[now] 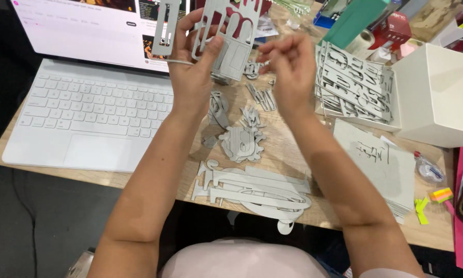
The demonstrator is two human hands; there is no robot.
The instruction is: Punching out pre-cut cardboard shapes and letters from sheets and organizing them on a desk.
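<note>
My left hand [191, 62] is raised over the desk and grips a grey die-cut cardboard sheet [231, 41] with punched-out shapes, held upright in front of the laptop screen. A narrower grey cardboard strip [165, 28] also sticks up from that hand. My right hand [289, 69] hovers just right of the sheet with its fingers pinched together; whether a small piece sits between them I cannot tell. Below both hands, loose grey cardboard pieces [240, 141] lie on the wooden desk [293, 149].
A white laptop [87, 110] fills the left of the desk. Long grey cardboard cutouts [257, 190] lie at the front edge. A stack of punched sheets [355, 85] sits on a white box lid, a white box [437, 95] to the right, sticky notes [440, 195] nearby.
</note>
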